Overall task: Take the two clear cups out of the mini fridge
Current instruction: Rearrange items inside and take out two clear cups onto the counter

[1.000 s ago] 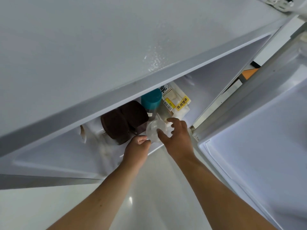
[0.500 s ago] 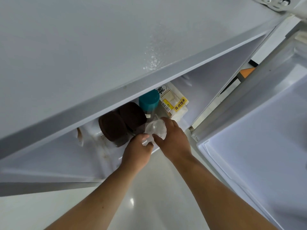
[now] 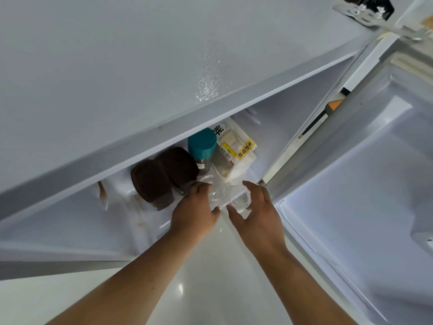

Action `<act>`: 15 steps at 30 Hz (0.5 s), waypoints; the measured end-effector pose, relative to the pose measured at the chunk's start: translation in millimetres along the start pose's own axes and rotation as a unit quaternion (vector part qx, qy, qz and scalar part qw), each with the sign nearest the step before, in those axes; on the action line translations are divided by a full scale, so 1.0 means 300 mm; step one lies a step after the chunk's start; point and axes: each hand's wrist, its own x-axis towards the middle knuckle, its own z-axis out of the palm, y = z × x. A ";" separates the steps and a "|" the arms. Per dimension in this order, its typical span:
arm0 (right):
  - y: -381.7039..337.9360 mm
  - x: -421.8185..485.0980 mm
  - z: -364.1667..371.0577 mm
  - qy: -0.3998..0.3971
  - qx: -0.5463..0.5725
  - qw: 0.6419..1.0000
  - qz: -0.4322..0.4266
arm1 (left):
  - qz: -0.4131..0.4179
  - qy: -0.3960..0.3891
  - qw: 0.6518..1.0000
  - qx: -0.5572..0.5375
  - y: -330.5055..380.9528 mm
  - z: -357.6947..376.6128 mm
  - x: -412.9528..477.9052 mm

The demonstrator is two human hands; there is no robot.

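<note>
The white mini fridge (image 3: 164, 66) stands open below me, seen from above. At the front edge of its floor, two clear cups sit close together between my hands. My left hand (image 3: 195, 213) curls around the left clear cup (image 3: 216, 195). My right hand (image 3: 259, 215) grips the right clear cup (image 3: 241, 199), thumb in front and fingers behind. The cups are see-through, so their outlines are faint and partly hidden by my fingers.
Inside stand two dark brown jars (image 3: 151, 181), a teal-capped bottle (image 3: 202, 143) and a bagged bread pack with a yellow label (image 3: 236, 148). The open fridge door (image 3: 363, 184) hangs to the right. Pale glossy floor (image 3: 199, 277) lies below.
Both hands have drawn back from deeper in the fridge toward its front edge, bringing the clear cups with them. The right hand now holds a cup apart from the left hand's.
</note>
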 end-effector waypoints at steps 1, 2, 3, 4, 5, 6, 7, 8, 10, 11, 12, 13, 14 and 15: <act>0.006 -0.009 -0.005 0.003 0.001 1.000 0.003 | 0.011 -0.003 1.000 0.020 0.003 -0.002 0.008; 0.011 -0.017 -0.010 0.006 0.001 1.000 0.002 | 0.021 -0.008 0.999 0.037 0.006 -0.003 0.016; 0.013 -0.024 -0.015 0.007 0.002 1.000 0.002 | 0.029 -0.012 0.998 0.051 0.009 -0.004 0.025; 0.016 -0.030 -0.021 0.007 0.003 1.000 0.004 | 0.034 -0.018 0.997 0.066 0.013 -0.004 0.034; 0.018 -0.034 -0.027 0.008 0.005 1.000 0.008 | 0.039 -0.024 0.996 0.082 0.016 -0.003 0.044; 0.020 -0.040 -0.035 0.008 0.004 1.000 0.014 | 0.043 -0.032 0.994 0.096 0.021 -0.002 0.054; 0.022 -0.048 -0.043 0.008 0.003 1.000 0.017 | 0.044 -0.042 0.992 0.110 0.027 -0.001 0.067; 0.025 -0.060 -0.050 0.007 -0.001 1.000 0.019 | 0.041 -0.054 0.990 0.121 0.033 0.001 0.081; 0.031 -0.088 -0.068 0.005 0.001 1.000 0.020 | 0.017 -0.084 0.987 0.136 0.049 0.004 0.113; 0.033 -0.101 -0.076 0.004 0.010 1.000 0.024 | 0.002 -0.101 0.985 0.140 0.058 0.005 0.130; 0.034 -0.113 -0.085 0.005 0.022 0.999 0.030 | -0.011 -0.119 0.983 0.140 0.065 0.009 0.145; 0.035 -0.120 -0.092 0.009 0.033 0.999 0.038 | -0.020 -0.134 0.981 0.139 0.071 0.014 0.157; 0.036 -0.126 -0.098 0.013 0.041 0.998 0.046 | -0.026 -0.146 0.979 0.139 0.077 0.021 0.167; 0.038 -0.128 -0.103 0.016 0.047 0.997 0.053 | -0.029 -0.155 0.977 0.141 0.081 0.027 0.174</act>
